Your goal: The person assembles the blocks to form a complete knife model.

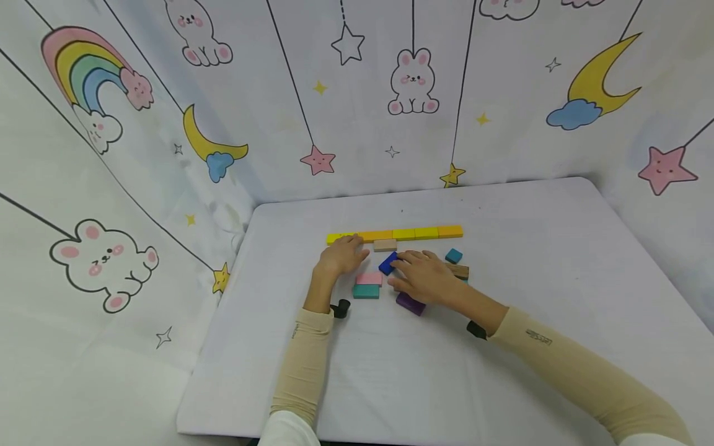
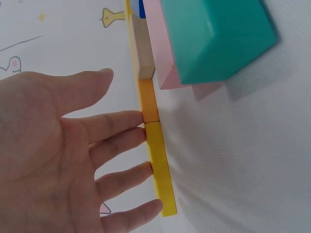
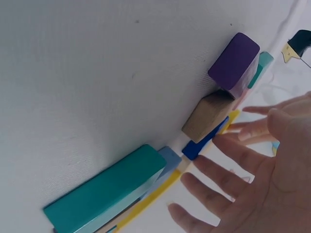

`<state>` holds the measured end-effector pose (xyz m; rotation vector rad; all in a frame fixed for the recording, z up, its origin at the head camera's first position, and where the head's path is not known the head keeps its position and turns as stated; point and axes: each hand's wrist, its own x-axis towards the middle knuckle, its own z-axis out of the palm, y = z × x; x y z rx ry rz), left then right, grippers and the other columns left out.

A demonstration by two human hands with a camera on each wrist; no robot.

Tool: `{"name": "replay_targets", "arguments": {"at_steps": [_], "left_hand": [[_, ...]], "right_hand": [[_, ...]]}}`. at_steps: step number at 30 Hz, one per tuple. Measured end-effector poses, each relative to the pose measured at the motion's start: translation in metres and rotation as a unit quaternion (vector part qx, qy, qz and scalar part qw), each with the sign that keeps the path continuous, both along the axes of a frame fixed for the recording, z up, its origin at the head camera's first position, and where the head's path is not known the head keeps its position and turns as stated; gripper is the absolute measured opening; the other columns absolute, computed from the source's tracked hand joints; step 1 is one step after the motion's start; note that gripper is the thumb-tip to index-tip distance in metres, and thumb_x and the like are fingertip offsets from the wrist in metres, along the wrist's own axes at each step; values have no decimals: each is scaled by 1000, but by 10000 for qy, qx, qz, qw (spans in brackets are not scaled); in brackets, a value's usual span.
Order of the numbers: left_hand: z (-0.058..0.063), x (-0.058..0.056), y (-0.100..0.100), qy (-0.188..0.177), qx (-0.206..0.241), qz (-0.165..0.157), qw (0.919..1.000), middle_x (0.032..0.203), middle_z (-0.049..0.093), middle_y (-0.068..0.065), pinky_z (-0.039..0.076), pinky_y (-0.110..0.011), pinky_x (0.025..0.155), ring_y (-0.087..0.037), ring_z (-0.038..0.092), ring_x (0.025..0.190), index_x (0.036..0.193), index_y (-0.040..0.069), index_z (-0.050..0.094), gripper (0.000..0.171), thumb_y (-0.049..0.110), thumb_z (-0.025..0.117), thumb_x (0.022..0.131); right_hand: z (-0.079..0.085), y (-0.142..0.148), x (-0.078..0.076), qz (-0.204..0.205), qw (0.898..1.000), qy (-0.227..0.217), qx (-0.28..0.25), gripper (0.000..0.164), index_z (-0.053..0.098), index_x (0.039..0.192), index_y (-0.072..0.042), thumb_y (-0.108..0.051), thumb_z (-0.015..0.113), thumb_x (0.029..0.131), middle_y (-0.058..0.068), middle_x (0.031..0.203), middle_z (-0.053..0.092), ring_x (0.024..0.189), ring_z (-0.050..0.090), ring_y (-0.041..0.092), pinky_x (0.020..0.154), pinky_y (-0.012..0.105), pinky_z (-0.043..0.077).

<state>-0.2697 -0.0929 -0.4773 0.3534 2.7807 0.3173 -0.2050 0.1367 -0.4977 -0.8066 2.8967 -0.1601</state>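
Reporter: What is in hand?

Editor: Nothing is plainly grasped. A person's left hand (image 1: 341, 255), fingers loosely spread, rests its fingertips against the left end of a yellow-and-orange row (image 1: 404, 235), toward the far left corner of the white-covered table (image 1: 546, 248). The right hand (image 1: 426, 275), fingers relaxed, reaches over a blue block (image 1: 387, 265); whether it touches cannot be told.

Reporter: Where does the blue block lie?

Editor: Nearer the far edge than the near one, askew to the row, between a plain wooden block (image 1: 385, 246) and a pink block (image 1: 369, 279), which sits against a teal block (image 1: 365, 292).

Reporter: And doing it well?

Editor: The left fingertips should stay light, steadying the row without skewing it. The right thumb and forefinger would best take the blue block by its sides, square it with the far edge, and clear the purple block (image 1: 410, 304) toward the near edge.
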Motion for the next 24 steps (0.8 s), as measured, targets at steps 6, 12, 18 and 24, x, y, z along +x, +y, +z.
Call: {"name": "replay_targets", "arguments": {"at_steps": [6,12,18,24], "left_hand": [[1,0,0,-10,-18,-17,10000,168,36,-8,31,-51,124,-29,32,155,159,15,45,58,46,47,111],[0,0,-1,16,-70,-26,10000,168,36,-8,31,-51,124,-28,32,155,159,15,45,59,47,46,110],[-2,0,-1,30,-89,-52,9999,168,35,-8,31,-51,124,-28,32,155,160,15,44,59,47,46,110],[-1,0,0,38,-39,-56,10000,168,35,-8,31,-51,124,-28,32,155,160,15,44,59,48,46,110]], "right_hand": [[5,4,5,3,10000,31,6,63,54,153,-15,-59,43,108,15,158,49,149,41,36,121,63,29],[6,8,7,38,9998,167,-40,60,56,151,-14,-55,46,109,16,156,51,148,42,37,120,64,31],[6,10,8,-25,9999,132,-89,60,57,151,-14,-55,45,109,17,156,52,148,42,37,122,64,28],[5,15,8,-146,9998,131,-36,63,57,151,-15,-58,41,109,16,156,51,149,41,36,123,63,26]]}}
